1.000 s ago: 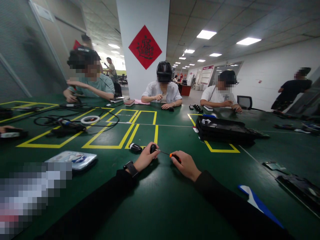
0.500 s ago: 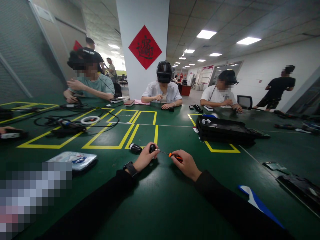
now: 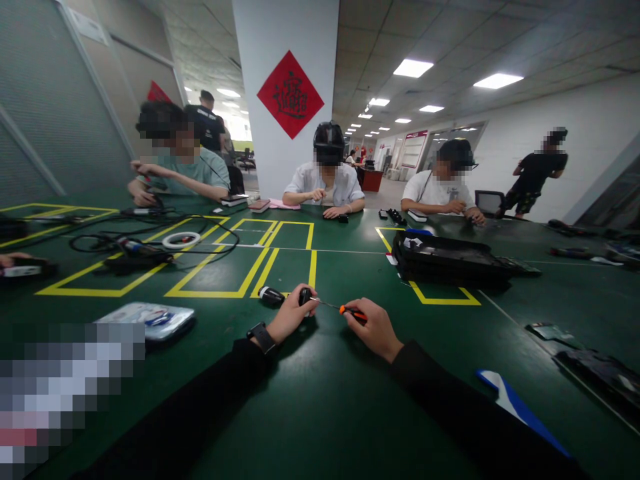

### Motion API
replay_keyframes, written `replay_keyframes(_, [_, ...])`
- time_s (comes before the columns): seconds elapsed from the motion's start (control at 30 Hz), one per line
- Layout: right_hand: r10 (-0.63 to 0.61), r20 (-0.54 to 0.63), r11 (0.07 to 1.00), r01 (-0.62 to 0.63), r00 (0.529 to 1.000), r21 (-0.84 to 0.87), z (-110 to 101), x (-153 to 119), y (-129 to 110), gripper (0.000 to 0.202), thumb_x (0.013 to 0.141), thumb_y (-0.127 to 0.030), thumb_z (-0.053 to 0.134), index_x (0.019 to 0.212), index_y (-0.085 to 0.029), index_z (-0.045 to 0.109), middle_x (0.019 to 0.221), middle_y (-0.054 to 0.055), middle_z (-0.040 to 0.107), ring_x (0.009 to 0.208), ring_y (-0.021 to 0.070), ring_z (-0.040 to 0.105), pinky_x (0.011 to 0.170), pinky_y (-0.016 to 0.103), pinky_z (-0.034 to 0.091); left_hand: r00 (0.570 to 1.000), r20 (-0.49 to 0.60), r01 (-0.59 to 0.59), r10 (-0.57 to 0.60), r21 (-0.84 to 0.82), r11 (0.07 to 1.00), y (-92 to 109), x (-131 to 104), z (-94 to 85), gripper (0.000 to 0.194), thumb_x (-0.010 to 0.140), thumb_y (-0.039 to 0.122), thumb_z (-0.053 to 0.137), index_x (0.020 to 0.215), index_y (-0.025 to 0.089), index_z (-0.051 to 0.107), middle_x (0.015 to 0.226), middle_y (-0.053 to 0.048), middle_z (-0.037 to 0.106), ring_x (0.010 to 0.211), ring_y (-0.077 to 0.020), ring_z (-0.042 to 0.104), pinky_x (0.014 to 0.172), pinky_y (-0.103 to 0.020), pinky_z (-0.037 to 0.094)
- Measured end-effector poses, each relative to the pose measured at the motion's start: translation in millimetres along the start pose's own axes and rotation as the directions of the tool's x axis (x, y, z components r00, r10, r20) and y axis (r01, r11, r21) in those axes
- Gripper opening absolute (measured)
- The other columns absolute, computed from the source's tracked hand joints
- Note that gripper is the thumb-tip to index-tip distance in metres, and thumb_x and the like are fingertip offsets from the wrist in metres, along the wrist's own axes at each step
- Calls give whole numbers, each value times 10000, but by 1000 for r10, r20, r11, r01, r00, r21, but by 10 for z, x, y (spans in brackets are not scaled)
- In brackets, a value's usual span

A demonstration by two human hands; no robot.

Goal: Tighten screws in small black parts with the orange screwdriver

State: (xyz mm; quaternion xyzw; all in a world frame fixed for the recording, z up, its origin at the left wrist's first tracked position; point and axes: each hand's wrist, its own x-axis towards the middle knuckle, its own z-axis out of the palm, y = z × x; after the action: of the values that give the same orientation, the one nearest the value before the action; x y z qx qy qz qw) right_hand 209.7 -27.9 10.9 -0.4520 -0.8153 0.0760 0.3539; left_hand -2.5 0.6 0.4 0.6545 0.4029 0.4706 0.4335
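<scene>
Barely anything is shifting at the bench [image 3: 320, 400] between the frames: both hands are staying in place, while at the far wall a person in black [image 3: 535, 173] is walking leftward and another is passing behind the seated workers. Nearest the camera, the left hand [image 3: 290, 317] is gripping a small black part [image 3: 305, 297] between thumb and fingertips, holding it just above the green bench top. The right hand [image 3: 375, 330] is clenching around an orange-handled screwdriver [image 3: 345, 310], whose thin shaft is running leftward so that its tip is meeting the part. Working well here probably means keeping the shaft in line with the fastener, bracing both wrists on the bench, and turning lightly so the tip is not slipping. The part is looking dark, rounded and glossy; finer detail is too small to tell. A black-and-white capsule-shaped piece [image 3: 271, 295] is lying just beside the left hand. Farther left a clear plastic case [image 3: 145, 319] is resting; farther right, a black tray [image 3: 450, 263] is sitting.
</scene>
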Motion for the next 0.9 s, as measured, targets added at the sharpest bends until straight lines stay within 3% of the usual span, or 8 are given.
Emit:
replay_keyframes(0.37, [-40,-5,993,41,999,114,-34,8,-35,210,776,-265,527,972,-203,569,881,36,557,768,135,530,700,254,427,1000,-9,5,-4,9,1000,-14,10,-5,234,734,316,530,907,176,458,591,54,496,536,-85,489,558,-219,390])
replay_keyframes(0.6, [-45,9,993,44,999,113,-51,8,-48,197,820,-258,457,933,-182,600,834,50,572,766,149,523,705,273,424,999,23,27,-25,-83,996,-30,1,7,231,759,297,483,949,184,419,804,0,583,565,-79,535,569,-230,428])
replay_keyframes(0.9, [-90,-30,974,94,996,206,-16,-2,-18,206,787,-236,509,976,-216,590,872,42,500,788,130,510,716,256,434,1000,29,14,-11,-103,995,-81,15,-3,201,773,277,453,944,182,406,824,-11,597,531,-69,523,532,-219,417])
